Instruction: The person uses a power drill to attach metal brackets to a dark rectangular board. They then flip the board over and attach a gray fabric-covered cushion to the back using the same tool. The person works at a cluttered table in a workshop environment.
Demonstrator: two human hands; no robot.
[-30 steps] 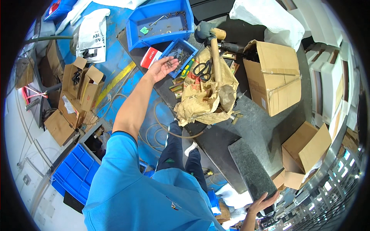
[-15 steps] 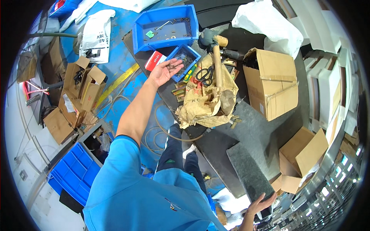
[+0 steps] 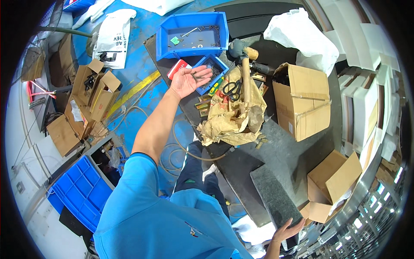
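My left hand (image 3: 188, 82) is palm up with its fingers stretched out, at the near side of a small blue bin (image 3: 221, 65) of small dark screws. Small dark slivers seem to lie on its fingers, too small to name surely. Partly behind the hand is a red and white box (image 3: 178, 67). My right hand (image 3: 288, 231) grips the near end of a long dark grey board (image 3: 276, 194), thumb on top, its other fingers mostly hidden. The board's far end rests on or just over the black table (image 3: 235, 183); I cannot tell which.
A larger blue bin (image 3: 192, 34) holds an L-shaped key and loose screws. Crumpled brown paper (image 3: 228, 125) lies mid-table with black scissors (image 3: 233, 90), a mallet (image 3: 246, 80) and a green-yellow screwdriver (image 3: 216, 86). Cardboard boxes (image 3: 304, 103) stand to the right. A hose (image 3: 196, 153) hangs at the table's edge.
The left hand has shifted slightly right in the picture, its palm facing up more fully. The right hand still grips the board. The whole view has moved a little.
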